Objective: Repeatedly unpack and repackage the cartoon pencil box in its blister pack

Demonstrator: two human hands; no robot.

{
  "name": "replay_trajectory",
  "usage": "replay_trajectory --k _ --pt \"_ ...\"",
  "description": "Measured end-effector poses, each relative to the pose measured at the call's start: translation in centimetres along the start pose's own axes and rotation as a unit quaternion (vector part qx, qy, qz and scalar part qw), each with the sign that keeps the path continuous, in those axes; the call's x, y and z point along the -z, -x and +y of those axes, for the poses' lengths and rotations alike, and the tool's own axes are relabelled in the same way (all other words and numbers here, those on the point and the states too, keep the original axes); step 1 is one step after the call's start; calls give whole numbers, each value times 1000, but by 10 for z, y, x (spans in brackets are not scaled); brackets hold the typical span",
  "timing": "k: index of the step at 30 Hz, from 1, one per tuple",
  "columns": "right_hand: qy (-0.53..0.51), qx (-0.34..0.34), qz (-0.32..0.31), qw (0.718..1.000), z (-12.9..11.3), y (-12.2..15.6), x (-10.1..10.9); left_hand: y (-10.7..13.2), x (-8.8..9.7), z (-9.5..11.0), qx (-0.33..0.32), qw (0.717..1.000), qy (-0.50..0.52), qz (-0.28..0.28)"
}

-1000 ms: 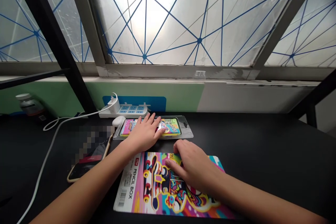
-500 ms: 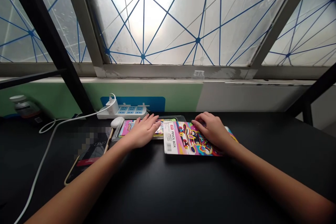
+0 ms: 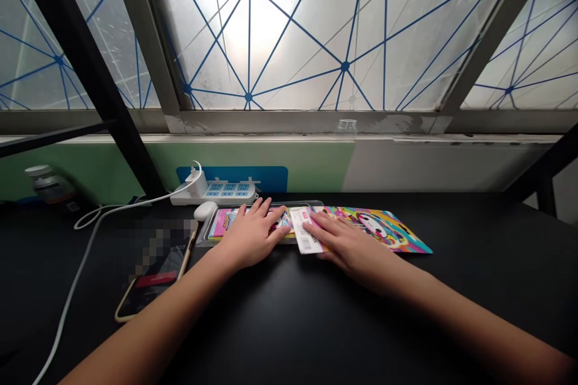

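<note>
My left hand (image 3: 253, 234) lies flat, fingers spread, on a colourful pencil box in a clear plastic tray (image 3: 224, 222) at the back of the black desk (image 3: 316, 325). My right hand (image 3: 345, 240) rests open, palm down, on the left end of a bright printed card insert (image 3: 383, 228) marked as pencil box packaging. The card lies flat to the right of the tray and overlaps its right end. Both hands press down and grip nothing.
A white power strip (image 3: 217, 191) with a plugged charger and white cable (image 3: 76, 264) sits by the wall. A white earbud case (image 3: 205, 210) lies left of the tray. A phone (image 3: 156, 277) lies at the left. A bottle (image 3: 49, 183) stands far left under the window.
My right hand slid the printed card from the near desk to the back, beside the tray, then shifted to the card's left end. My left hand stayed on the pencil box.
</note>
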State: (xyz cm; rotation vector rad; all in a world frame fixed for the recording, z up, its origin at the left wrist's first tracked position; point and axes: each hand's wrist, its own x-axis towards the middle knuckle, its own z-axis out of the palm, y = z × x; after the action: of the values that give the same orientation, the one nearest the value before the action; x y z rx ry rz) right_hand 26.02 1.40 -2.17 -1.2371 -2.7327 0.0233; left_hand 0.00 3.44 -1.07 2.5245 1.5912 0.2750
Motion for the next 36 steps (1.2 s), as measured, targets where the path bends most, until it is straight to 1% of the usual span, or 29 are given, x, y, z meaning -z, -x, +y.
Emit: replay_trajectory --k 3,6,10,15,22,36 --pt "-4 -19 -1 1000 25 0 2 -1 1 -1 -6 1000 2 -4" --pt "-14 -8 -2 1000 36 4 3 -1 2 -4 -10 1000 7 -9" --pt "-28 -11 -22 999 38 9 8 -2 5 -9 -17 999 17 -24" --pt "2 8 -36 999 44 6 12 -2 10 -15 -17 999 29 -37" --pt "20 45 5 999 57 2 11 -2 18 -25 -9 998 37 -55" --pt "70 85 25 994 78 3 13 -2 20 -26 -7 997 47 -64"
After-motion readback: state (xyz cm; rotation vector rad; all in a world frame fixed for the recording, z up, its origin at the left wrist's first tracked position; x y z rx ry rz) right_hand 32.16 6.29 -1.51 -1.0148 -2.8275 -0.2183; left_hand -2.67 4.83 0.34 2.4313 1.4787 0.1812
